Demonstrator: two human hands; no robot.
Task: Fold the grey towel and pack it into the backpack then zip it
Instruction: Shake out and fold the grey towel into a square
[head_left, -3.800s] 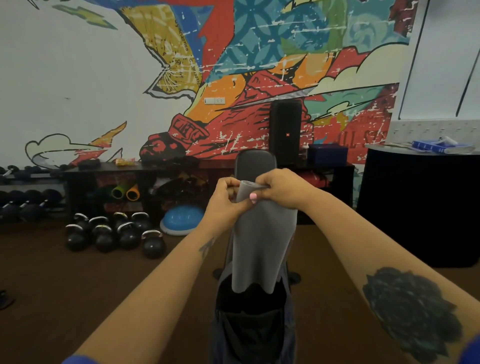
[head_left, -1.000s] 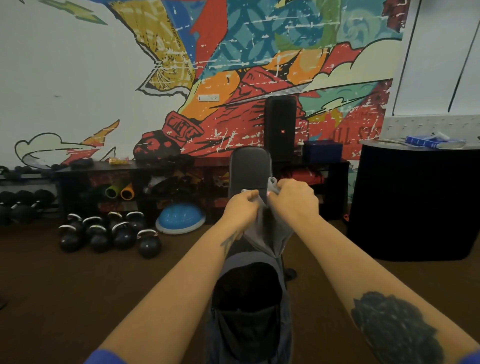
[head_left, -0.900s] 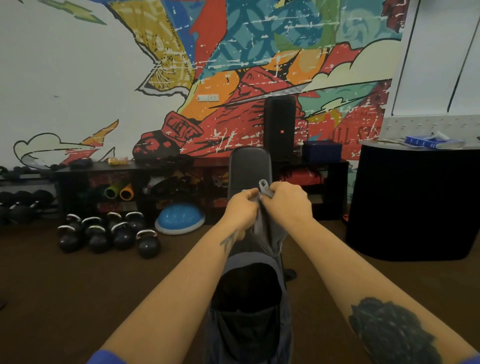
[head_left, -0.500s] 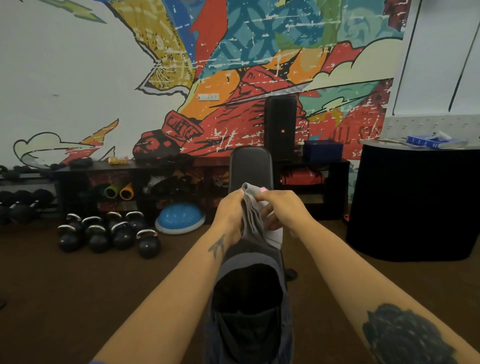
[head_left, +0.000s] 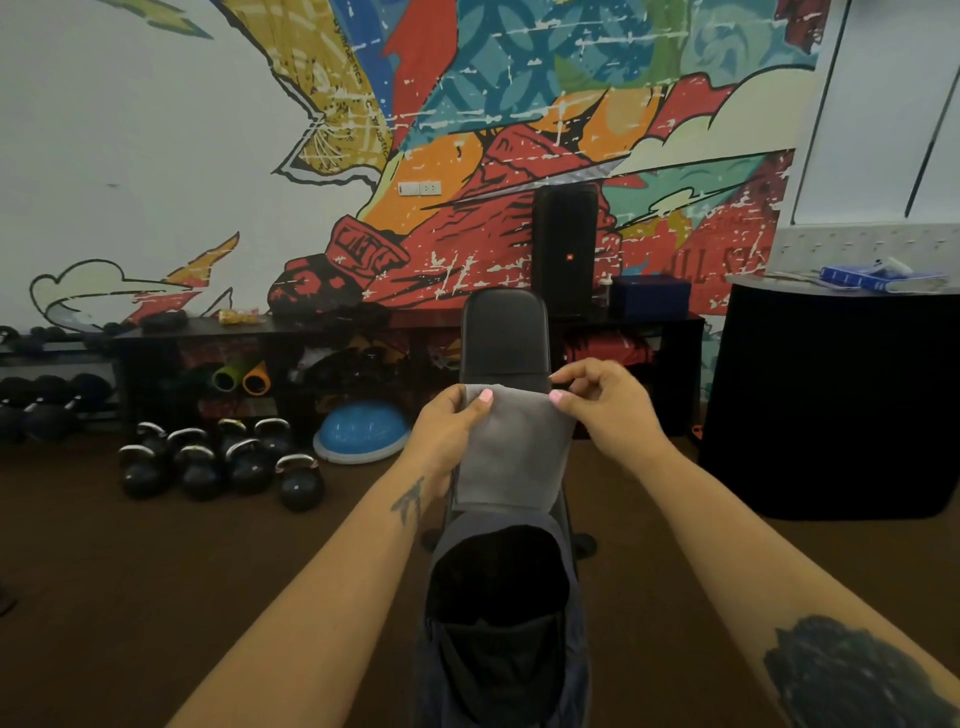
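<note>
The grey towel (head_left: 511, 449) hangs as a short folded rectangle in front of me. My left hand (head_left: 447, 431) pinches its top left corner and my right hand (head_left: 605, 405) pinches its top right corner. Right below it stands the dark backpack (head_left: 498, 613) with its main compartment wide open and dark inside. The towel's lower edge hangs just above the backpack's top rim. The backpack rests on a black padded bench (head_left: 506, 338) that runs away from me.
Several kettlebells (head_left: 223, 462) and a blue balance dome (head_left: 361, 431) sit on the brown floor at the left. A low black shelf (head_left: 311, 358) with a tall speaker (head_left: 566, 244) lines the mural wall. A black round counter (head_left: 841, 400) stands at the right.
The long hanging towel was bunched between both hands close together. My hands have since moved apart, and the towel now hangs flat as a shorter, wider folded rectangle.
</note>
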